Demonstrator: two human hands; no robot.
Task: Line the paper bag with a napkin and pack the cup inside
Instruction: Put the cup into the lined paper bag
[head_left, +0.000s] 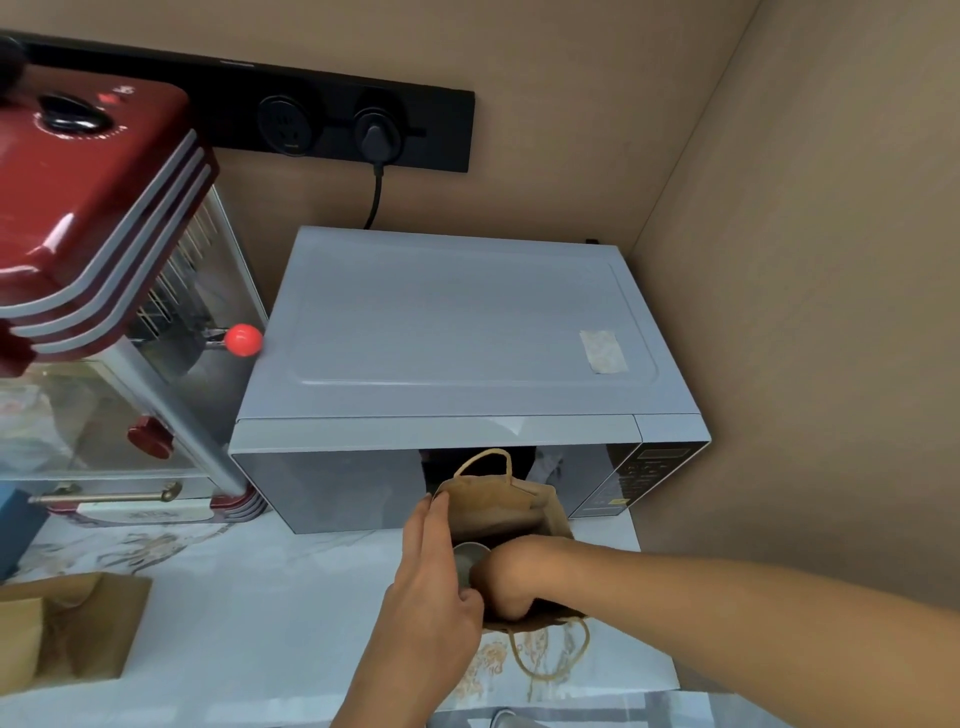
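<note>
Left hand (434, 582) lies flat, fingers extended, against the left wall of the paper bag (501, 512), steadying it and gripping nothing. Right hand (506, 579) reaches down into the bag mouth; fingers hidden inside, so closure cannot be told, though it appears to carry the cup (469, 560), whose grey rim shows at the opening. Napkin not visible; lining unconfirmed. Cup insertion judged underway, release outstanding. Bag stands on the desk (249, 613) before the microwave (457, 332).
</note>
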